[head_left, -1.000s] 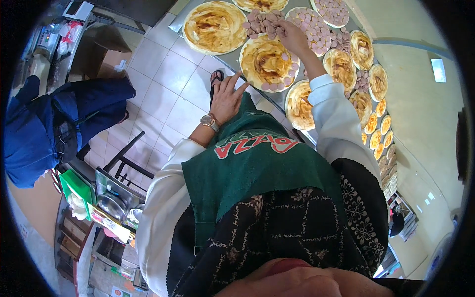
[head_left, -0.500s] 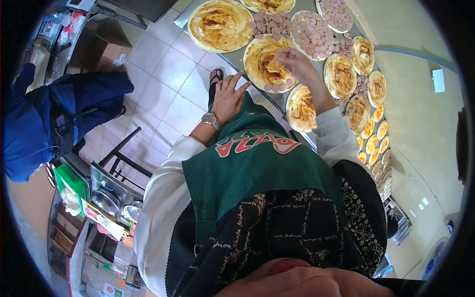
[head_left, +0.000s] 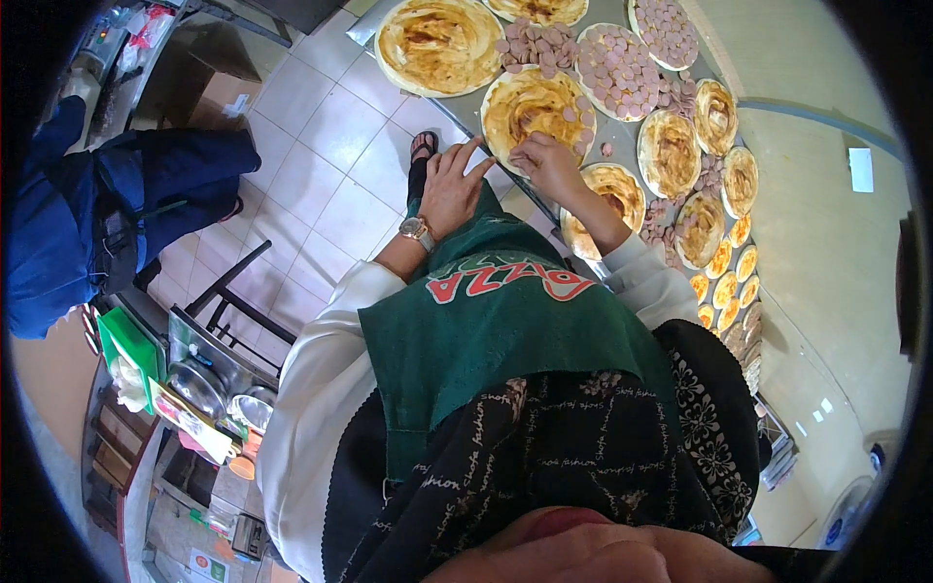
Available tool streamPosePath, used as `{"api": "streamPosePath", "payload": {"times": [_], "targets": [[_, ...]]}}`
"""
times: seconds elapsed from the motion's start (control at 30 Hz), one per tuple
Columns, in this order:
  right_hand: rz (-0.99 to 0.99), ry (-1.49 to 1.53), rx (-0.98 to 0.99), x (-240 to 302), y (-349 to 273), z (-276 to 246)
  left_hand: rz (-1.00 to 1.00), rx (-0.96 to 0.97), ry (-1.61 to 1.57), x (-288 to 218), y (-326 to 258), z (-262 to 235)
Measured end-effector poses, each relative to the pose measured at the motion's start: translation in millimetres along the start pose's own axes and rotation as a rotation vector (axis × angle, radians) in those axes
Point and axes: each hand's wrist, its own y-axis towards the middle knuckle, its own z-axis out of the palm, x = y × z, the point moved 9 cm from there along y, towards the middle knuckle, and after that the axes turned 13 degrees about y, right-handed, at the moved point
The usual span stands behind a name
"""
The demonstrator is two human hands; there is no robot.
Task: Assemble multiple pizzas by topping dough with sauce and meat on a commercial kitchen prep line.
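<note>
A round pizza base (head_left: 525, 102) spread with orange-brown sauce lies at the near edge of the metal table. Several pink sausage slices (head_left: 584, 109) line its right rim. Over its near rim is my right hand (head_left: 549, 167), its fingers bunched together; what they hold, if anything, is hidden. My left hand (head_left: 451, 187) rests beside the table edge, against the green apron (head_left: 466, 335), fingers spread and holding nothing. A heap of sausage slices (head_left: 537, 46) sits just beyond the base. To the right of my right hand is another sauced base (head_left: 612, 199).
Two bases covered with sausage slices (head_left: 618, 73) and several sauced bases (head_left: 670, 154) crowd the table, with smaller ones (head_left: 724, 290) farther right. A person in dark blue (head_left: 117, 214) stands at the left, near a metal sink (head_left: 194, 389) and a black metal frame (head_left: 238, 301).
My right hand has come down and left from the base's right side to its near rim. Slices now show along the right rim. My left hand has stayed in place.
</note>
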Motion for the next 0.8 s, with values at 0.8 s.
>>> {"api": "streamPosePath", "payload": {"times": [0.8], "targets": [[0.151, 0.154, -0.038, -16.8, 36.8, 2.5, -0.057, 0.004, -0.017, 5.0, -4.9, 0.6]]}}
